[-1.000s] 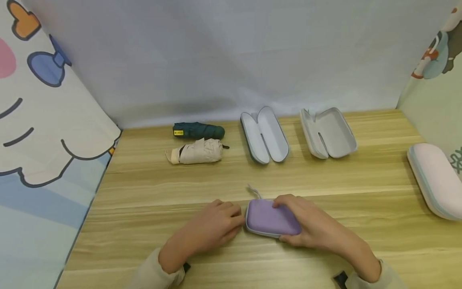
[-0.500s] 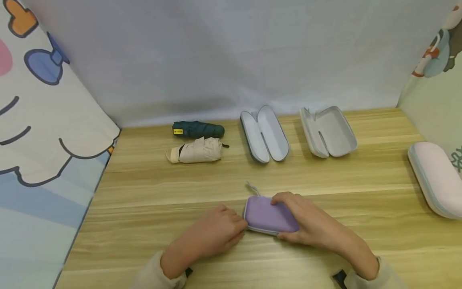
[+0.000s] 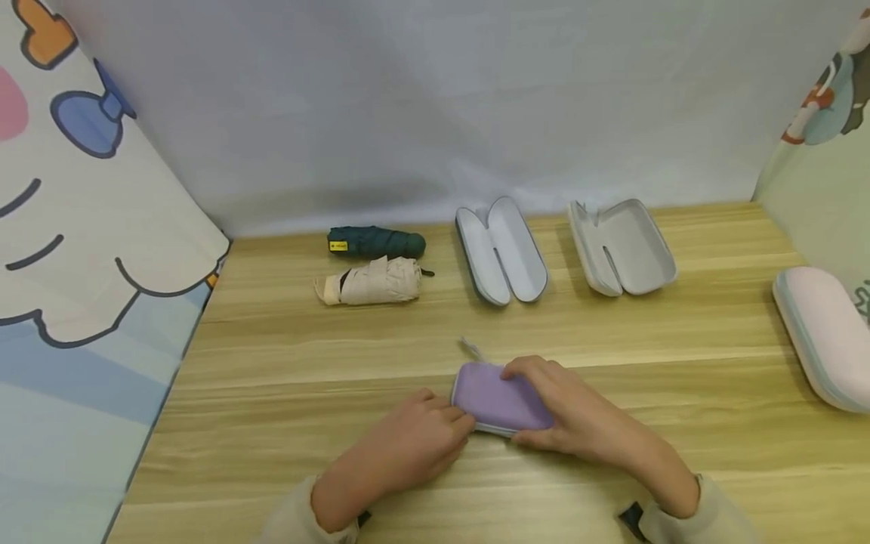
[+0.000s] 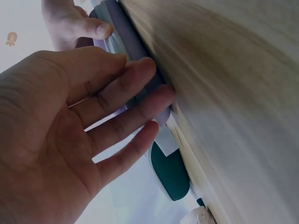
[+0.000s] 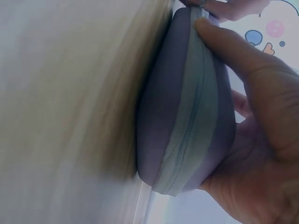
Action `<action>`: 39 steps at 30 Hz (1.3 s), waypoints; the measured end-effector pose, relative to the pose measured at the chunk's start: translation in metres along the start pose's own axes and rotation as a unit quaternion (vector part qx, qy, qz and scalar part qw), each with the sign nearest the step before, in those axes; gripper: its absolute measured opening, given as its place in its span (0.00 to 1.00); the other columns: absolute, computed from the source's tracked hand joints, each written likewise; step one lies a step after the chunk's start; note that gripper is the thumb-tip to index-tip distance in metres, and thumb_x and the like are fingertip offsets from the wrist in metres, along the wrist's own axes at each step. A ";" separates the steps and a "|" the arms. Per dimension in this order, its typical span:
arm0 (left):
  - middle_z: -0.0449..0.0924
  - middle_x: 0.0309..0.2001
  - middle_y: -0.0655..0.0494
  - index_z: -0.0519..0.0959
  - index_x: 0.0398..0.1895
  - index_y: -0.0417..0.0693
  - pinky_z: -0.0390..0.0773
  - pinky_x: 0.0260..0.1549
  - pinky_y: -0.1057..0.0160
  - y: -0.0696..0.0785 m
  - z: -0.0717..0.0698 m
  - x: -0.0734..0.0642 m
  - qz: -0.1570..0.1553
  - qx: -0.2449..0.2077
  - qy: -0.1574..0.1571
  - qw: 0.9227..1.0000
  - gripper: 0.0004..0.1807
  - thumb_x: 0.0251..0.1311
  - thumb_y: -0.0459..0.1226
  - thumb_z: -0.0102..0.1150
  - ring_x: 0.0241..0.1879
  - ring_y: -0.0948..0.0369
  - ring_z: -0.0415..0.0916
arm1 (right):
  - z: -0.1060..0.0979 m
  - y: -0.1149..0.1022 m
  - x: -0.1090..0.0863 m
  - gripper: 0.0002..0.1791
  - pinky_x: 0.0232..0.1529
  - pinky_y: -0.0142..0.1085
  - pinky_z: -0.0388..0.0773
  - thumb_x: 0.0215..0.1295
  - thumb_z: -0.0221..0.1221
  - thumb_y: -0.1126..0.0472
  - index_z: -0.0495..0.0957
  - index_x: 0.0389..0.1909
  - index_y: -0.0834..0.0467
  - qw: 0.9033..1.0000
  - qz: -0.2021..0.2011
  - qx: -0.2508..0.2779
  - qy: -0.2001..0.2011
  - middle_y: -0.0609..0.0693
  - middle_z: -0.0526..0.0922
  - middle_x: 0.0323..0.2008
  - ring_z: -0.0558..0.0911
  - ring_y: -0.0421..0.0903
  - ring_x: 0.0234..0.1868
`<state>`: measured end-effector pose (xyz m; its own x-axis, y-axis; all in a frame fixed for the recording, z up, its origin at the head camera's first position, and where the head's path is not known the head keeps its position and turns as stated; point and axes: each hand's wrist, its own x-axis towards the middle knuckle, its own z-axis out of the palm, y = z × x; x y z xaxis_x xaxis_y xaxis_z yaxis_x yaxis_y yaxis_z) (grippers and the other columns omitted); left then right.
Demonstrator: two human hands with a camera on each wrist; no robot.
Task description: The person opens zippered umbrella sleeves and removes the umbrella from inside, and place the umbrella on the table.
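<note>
A purple zip case (image 3: 496,397) with rounded corners lies on the wooden table, a thin grey strap (image 3: 471,348) sticking out from its far side. My right hand (image 3: 567,408) grips its right end, thumb on the near side and fingers over the top. In the right wrist view, the pale zipper band (image 5: 187,121) runs round the case and looks done up. My left hand (image 3: 424,438) is at the near left corner, thumb and index finger pinching at the small metal zipper pull (image 5: 202,3). The other left fingers (image 4: 126,123) are loosely bent beside the case.
Behind the case stand two opened glasses cases, one dark-edged (image 3: 499,253) and one white (image 3: 625,249). A dark green folded umbrella (image 3: 377,242) and a beige one (image 3: 381,282) lie at back left. A pink case (image 3: 822,336) sits at the right edge.
My left hand has come onto the near left corner of the case, its fingers now at the zipper. The case and my right hand have shifted slightly left and away.
</note>
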<state>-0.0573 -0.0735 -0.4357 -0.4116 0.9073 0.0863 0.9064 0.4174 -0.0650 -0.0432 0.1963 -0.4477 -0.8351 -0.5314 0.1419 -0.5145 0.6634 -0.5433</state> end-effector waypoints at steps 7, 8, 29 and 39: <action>0.83 0.30 0.63 0.79 0.34 0.54 0.72 0.32 0.64 0.002 -0.001 0.001 -0.012 0.019 -0.003 1.000 0.07 0.71 0.42 0.61 0.32 0.63 0.83 | 0.002 -0.005 0.008 0.42 0.58 0.51 0.79 0.54 0.79 0.51 0.71 0.67 0.55 1.000 -0.003 0.001 0.000 0.53 0.79 0.63 0.79 0.50 0.62; 0.83 0.30 0.63 0.79 0.34 0.54 0.72 0.32 0.64 0.002 -0.002 0.001 -0.015 0.017 -0.002 1.000 0.07 0.71 0.42 0.61 0.32 0.63 0.83 | 0.001 -0.006 0.009 0.42 0.58 0.51 0.79 0.54 0.79 0.51 0.70 0.67 0.55 1.000 -0.002 0.007 -0.006 0.53 0.78 0.63 0.79 0.50 0.62; 0.85 0.50 0.56 0.83 0.49 0.50 0.81 0.48 0.55 -0.035 0.006 -0.002 -0.107 -0.015 0.026 0.994 0.10 0.68 0.39 0.66 0.52 0.56 0.80 | -0.007 -0.008 0.014 0.37 0.50 0.37 0.74 0.70 0.68 0.51 0.65 0.75 0.51 0.982 0.064 0.168 -0.065 0.54 0.74 0.62 0.74 0.45 0.49; 0.83 0.49 0.55 0.85 0.46 0.50 0.81 0.50 0.53 -0.038 0.007 -0.004 -0.099 -0.024 0.052 0.993 0.08 0.66 0.38 0.67 0.55 0.55 0.79 | -0.001 -0.021 0.018 0.35 0.35 0.35 0.72 0.66 0.70 0.61 0.68 0.72 0.48 0.977 0.134 0.166 -0.028 0.51 0.75 0.40 0.72 0.44 0.35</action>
<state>-0.0907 -0.0927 -0.4408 -0.5727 0.7961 0.1954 0.8130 0.5822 0.0108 -0.0475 0.1734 -0.4335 -0.9142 -0.3968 -0.0830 -0.1800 0.5808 -0.7939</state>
